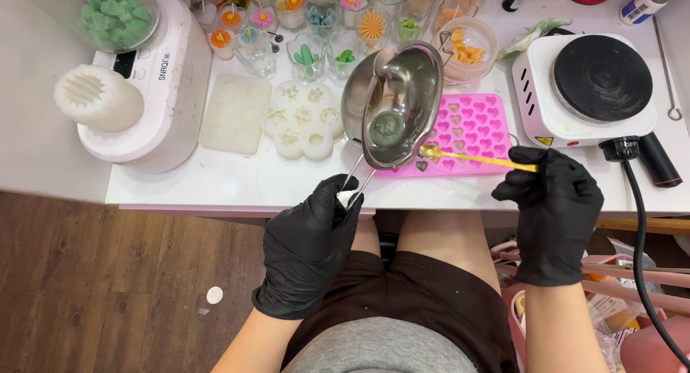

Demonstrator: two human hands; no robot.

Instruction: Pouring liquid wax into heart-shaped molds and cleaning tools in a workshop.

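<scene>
Left hand and right hand both wearing black disposable gloves, cuffs ending at wrists, forearms showing bare. Person wearing dark brown shorts, grey top.

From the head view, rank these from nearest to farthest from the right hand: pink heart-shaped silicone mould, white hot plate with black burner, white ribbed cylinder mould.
1. Pink heart-shaped silicone mould, just left of the right hand.
2. White hot plate with black burner, beyond the hand.
3. White ribbed cylinder mould, far left.

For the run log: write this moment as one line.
left hand: holds tilted steel pouring pot | right hand: holds yellow spoon | pink heart mould: beneath
</scene>
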